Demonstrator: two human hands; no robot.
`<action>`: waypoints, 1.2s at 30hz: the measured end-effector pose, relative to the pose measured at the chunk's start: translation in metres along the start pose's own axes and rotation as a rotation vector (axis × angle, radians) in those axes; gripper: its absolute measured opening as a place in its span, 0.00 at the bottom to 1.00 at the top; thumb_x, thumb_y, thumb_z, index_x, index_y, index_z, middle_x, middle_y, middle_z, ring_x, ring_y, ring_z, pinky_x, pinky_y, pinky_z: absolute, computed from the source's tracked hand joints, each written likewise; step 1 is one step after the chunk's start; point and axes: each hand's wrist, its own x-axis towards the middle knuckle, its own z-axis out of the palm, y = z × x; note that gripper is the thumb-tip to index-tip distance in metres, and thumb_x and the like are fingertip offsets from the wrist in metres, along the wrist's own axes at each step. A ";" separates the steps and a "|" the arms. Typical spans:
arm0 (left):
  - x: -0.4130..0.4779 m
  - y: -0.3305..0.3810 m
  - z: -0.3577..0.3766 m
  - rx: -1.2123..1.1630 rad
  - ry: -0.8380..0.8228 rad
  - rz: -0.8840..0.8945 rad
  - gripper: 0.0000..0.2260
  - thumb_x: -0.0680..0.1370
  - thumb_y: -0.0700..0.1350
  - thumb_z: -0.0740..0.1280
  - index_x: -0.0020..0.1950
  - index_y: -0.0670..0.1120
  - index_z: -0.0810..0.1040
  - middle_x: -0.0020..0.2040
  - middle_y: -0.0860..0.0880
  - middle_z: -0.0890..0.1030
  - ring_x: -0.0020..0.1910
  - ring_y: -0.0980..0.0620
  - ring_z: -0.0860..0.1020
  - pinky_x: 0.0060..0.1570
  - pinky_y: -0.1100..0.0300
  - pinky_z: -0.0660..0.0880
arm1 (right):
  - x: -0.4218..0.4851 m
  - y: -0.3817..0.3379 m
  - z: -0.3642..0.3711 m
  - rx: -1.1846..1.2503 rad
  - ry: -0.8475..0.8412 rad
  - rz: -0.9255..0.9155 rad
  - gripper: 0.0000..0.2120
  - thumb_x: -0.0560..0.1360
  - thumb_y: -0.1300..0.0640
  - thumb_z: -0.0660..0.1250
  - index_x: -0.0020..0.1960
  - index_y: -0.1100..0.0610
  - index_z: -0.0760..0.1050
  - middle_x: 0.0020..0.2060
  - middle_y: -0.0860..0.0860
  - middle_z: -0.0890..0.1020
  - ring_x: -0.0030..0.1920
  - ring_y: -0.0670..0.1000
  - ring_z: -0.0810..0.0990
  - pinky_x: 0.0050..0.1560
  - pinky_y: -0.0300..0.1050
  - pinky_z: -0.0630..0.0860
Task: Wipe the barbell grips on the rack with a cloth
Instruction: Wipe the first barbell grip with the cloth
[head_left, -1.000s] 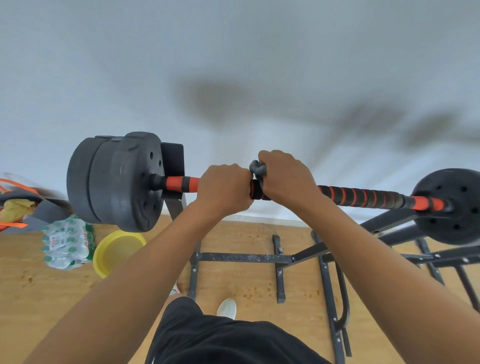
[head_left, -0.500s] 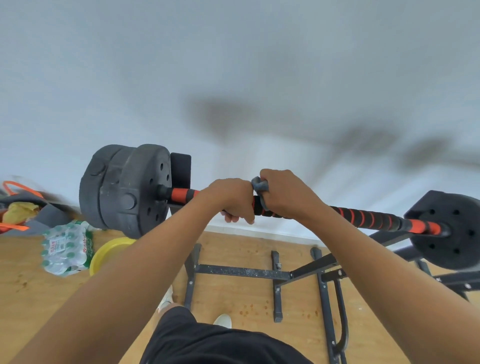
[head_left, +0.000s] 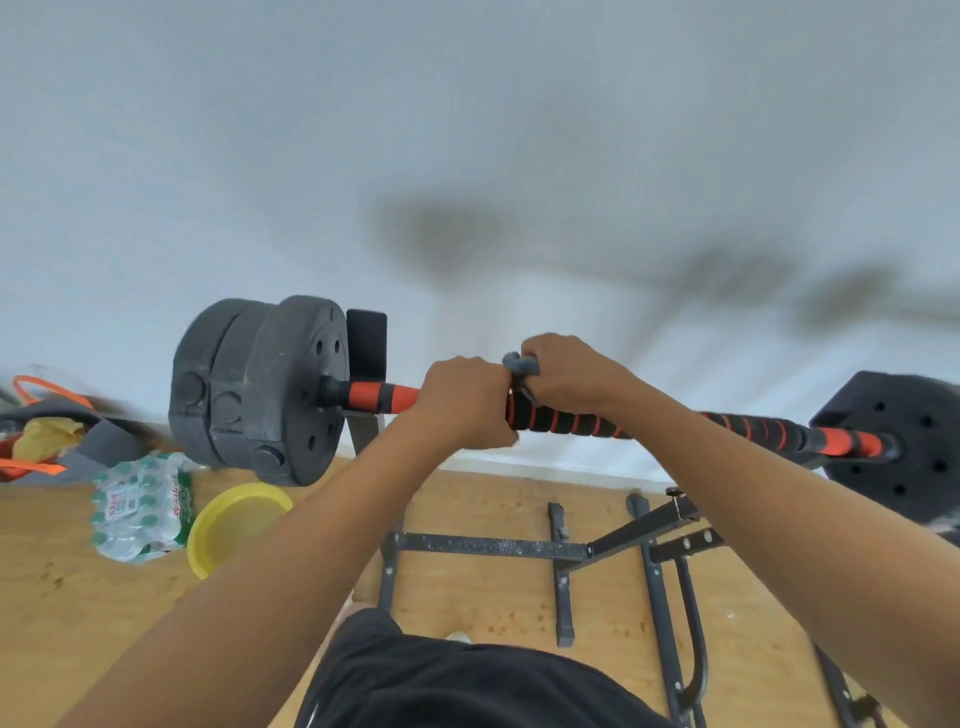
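left hand (head_left: 464, 402) now wrapped fully around barbell (head_left: 571, 418), right hand (head_left: 563, 374) clutching cloth (head_left: 519, 364) on it

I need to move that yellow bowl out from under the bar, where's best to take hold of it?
Take the yellow bowl by its rim on the near side, coming from above. It sits open side up on the floor, and the weight plates seem to overhang its far edge.

Both forearms bare, no sleeves, watch or rings showing. Left hand (head_left: 464, 402) and right hand (head_left: 566, 374) gloveless. Black shorts (head_left: 467, 686) at bottom; white shoe (head_left: 459, 636) tip barely visible.
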 end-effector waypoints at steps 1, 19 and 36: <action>0.006 -0.006 -0.012 -0.121 -0.200 -0.014 0.19 0.71 0.61 0.75 0.52 0.51 0.76 0.37 0.54 0.82 0.34 0.53 0.81 0.39 0.57 0.76 | -0.005 0.000 -0.003 -0.018 -0.012 -0.005 0.13 0.78 0.56 0.64 0.36 0.49 0.66 0.36 0.47 0.74 0.39 0.50 0.74 0.34 0.41 0.68; -0.014 0.003 0.041 0.198 0.537 0.060 0.08 0.72 0.41 0.71 0.38 0.48 0.71 0.28 0.52 0.68 0.27 0.49 0.64 0.32 0.57 0.58 | 0.008 0.003 0.004 -0.018 -0.022 0.045 0.08 0.75 0.58 0.63 0.38 0.54 0.69 0.37 0.50 0.78 0.39 0.51 0.77 0.34 0.43 0.71; -0.014 -0.001 0.042 0.207 0.521 0.119 0.19 0.71 0.41 0.74 0.34 0.49 0.63 0.24 0.51 0.66 0.21 0.49 0.63 0.25 0.58 0.62 | 0.002 -0.007 0.004 -0.005 -0.045 0.076 0.06 0.73 0.64 0.62 0.40 0.55 0.70 0.35 0.50 0.75 0.36 0.54 0.75 0.31 0.42 0.68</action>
